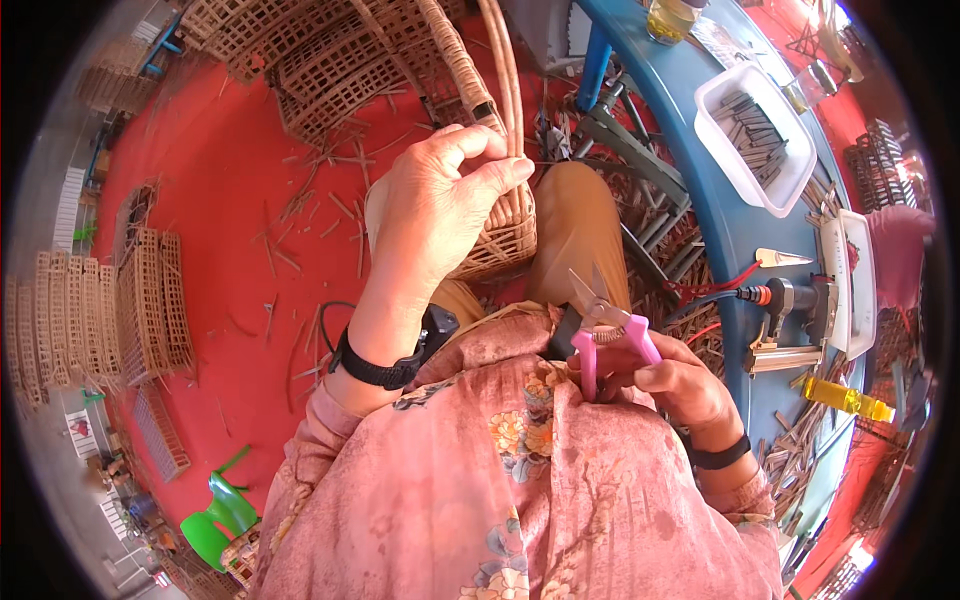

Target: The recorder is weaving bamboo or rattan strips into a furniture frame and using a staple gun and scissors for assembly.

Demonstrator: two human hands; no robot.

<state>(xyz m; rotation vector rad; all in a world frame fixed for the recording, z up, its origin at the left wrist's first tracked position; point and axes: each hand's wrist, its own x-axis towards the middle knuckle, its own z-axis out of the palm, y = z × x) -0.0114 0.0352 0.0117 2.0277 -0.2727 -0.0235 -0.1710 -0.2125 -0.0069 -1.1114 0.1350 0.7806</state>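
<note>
Shears [606, 318] with pink handles, blades parted, sat in the right hand [688, 385], its fingers curled round the grips. The left hand [432, 195] was narrow, thumb and fingers drawn close at the basket [500, 250]; whether they pinched a strip could not be told. The basket stood between the knees.

On the right, a blue table [660, 75] curved past the right knee [582, 220], with a metal frame [640, 150] in the space beside that leg. On the table lay a white tray [788, 192] of dark sticks, a pointed blade [782, 258], a power tool [790, 300], a second tray [858, 330] and a yellow bottle [848, 399]. Offcuts [350, 210] littered the red floor [230, 230]; woven panels [155, 300] stood to the left and a green chair [215, 520] at lower left.

The left hand hid part of the basket's side, and the top edge cut off its handle [512, 80], a jar [672, 20] and more wickerwork [340, 90]. Fingers behind the shears were partly lost in shadow. A maroon shape [900, 255] at far right was too blurred to make out.
</note>
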